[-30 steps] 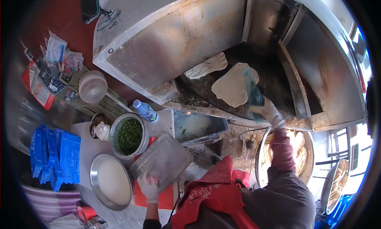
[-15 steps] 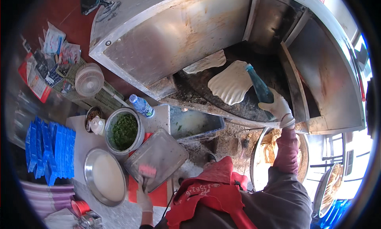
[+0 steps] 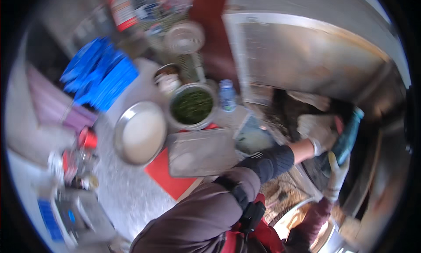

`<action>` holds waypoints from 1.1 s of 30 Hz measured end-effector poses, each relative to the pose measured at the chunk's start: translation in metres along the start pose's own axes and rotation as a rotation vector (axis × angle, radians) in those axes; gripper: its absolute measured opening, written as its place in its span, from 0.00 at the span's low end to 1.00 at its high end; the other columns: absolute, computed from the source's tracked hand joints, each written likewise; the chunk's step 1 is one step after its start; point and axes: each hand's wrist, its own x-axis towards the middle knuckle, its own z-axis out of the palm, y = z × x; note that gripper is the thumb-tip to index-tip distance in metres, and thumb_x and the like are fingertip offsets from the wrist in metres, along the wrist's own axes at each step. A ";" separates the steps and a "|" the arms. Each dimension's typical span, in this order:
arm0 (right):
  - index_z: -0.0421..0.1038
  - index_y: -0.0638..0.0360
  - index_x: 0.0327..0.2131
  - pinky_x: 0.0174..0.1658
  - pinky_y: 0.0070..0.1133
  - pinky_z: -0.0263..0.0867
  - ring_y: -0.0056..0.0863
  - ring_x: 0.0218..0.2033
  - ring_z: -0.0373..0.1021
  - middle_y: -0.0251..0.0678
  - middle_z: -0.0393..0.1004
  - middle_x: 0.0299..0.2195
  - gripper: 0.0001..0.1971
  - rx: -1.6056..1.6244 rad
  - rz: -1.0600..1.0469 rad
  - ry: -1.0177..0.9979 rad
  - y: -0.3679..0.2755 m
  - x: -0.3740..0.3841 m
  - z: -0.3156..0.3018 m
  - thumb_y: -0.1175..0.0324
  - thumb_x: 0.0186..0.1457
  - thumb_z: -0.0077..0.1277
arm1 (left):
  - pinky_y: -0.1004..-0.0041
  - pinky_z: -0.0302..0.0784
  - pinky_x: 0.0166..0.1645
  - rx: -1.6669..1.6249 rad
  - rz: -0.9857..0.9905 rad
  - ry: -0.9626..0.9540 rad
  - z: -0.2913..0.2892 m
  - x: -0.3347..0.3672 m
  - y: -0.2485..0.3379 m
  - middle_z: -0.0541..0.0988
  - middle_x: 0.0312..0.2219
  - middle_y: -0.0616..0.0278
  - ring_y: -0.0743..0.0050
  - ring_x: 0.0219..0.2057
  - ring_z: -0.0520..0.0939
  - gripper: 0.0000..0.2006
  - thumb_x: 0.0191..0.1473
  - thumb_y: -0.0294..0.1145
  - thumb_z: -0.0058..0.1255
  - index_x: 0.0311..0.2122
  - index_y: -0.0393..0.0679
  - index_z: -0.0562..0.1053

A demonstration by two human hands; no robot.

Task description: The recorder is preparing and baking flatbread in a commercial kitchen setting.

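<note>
My left hand [image 3: 322, 137], in a whitish glove, reaches far over the dark griddle, closed round a brush whose pink head [image 3: 339, 124] shows past the fingers. The handle is hidden. My right hand [image 3: 337, 174], also gloved, grips the lower part of a blue-green bottle [image 3: 349, 137], which tilts with its neck pointing away from me. Both hands are close together, the bottle just right of the brush. One piece of pale dough [image 3: 310, 100] lies at the back of the griddle. The larger dough sheet is mostly covered by my left hand and blurred.
Metal panels [image 3: 302, 55] wall the griddle at the back. On the left stand a steel basin of pale liquid [image 3: 142, 134], a pot of chopped greens [image 3: 193, 106], a flat metal tray [image 3: 201, 154], a plastic bottle [image 3: 227, 95] and blue crates [image 3: 103, 75]. A water tub [image 3: 254, 137] adjoins the griddle.
My left hand has carried the brush from over the tray across to the griddle, beside the bottle. The view has swung, so the surroundings appear shifted and turned. My right hand still holds the bottle.
</note>
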 end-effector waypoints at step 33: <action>0.60 0.58 0.56 0.47 0.26 0.64 0.32 0.46 0.66 0.36 0.67 0.49 0.24 0.350 0.294 -0.195 0.133 -0.039 0.372 0.67 0.55 0.48 | 0.63 0.71 0.43 0.634 -0.569 0.897 -0.471 -0.595 -0.145 0.74 0.41 0.52 0.56 0.40 0.74 0.14 0.54 0.26 0.45 0.47 0.47 0.72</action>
